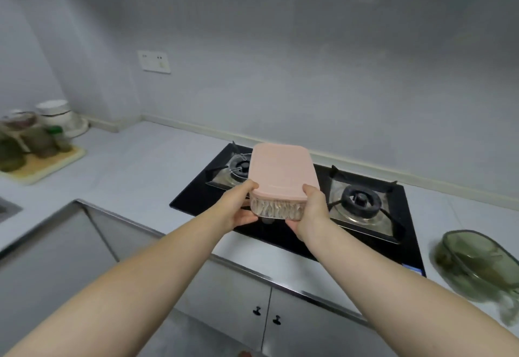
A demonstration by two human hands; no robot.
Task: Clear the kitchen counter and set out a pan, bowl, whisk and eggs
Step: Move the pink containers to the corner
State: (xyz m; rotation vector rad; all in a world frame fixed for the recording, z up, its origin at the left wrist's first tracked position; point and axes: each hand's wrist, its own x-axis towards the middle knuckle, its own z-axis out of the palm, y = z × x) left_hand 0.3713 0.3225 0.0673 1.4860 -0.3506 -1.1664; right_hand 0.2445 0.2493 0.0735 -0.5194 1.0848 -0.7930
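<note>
A clear plastic box with a pink lid (282, 172) hangs in the air above the black gas hob (196, 196). My left hand (238, 206) grips its near left corner, thumb on the lid's edge and fingers under the base. My right hand (311, 213) grips the near right corner the same way. Through the box's clear front wall pale contents show, too blurred to name. No pan, whisk or eggs can be made out in view.
A green glass dish (477, 264) lies on the counter (134, 165) right of the hob. At far left stand a cutting board (42, 168) with jars and stacked white bowls (56, 116). Cabinet doors (280, 314) run below the counter's metal edge.
</note>
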